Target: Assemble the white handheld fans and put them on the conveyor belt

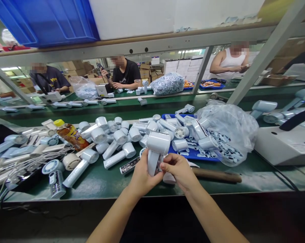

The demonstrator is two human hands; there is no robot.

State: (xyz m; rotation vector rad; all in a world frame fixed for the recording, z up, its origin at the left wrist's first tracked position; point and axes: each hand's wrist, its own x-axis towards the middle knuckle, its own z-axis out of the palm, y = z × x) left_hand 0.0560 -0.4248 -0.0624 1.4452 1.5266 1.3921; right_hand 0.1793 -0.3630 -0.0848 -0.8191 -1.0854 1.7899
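Observation:
A pale blue handheld fan (pixel 159 142) is upright in front of me, its round head at the top and its handle opened to show dark inner parts. My left hand (pixel 141 175) is closed around the handle from the left. At the handle's right edge, the thumb and fingers of my right hand (pixel 180 170) are pinched together; any small piece between them is hidden. Just behind lies another fan handle with its circuit exposed (pixel 129 166). A tool with a wooden handle (pixel 218 174) lies beyond my right wrist, its head partly covered by my hand.
Many fans (pixel 119 138) are piled across the green bench (pixel 96 184). A blue tray (pixel 193 155) and a clear bag (pixel 233 125) hold small parts. A drink bottle (pixel 72 135) leans left, near loose cables (pixel 38 163). A grey-white machine (pixel 284 143) stands right. Several co-workers sit opposite.

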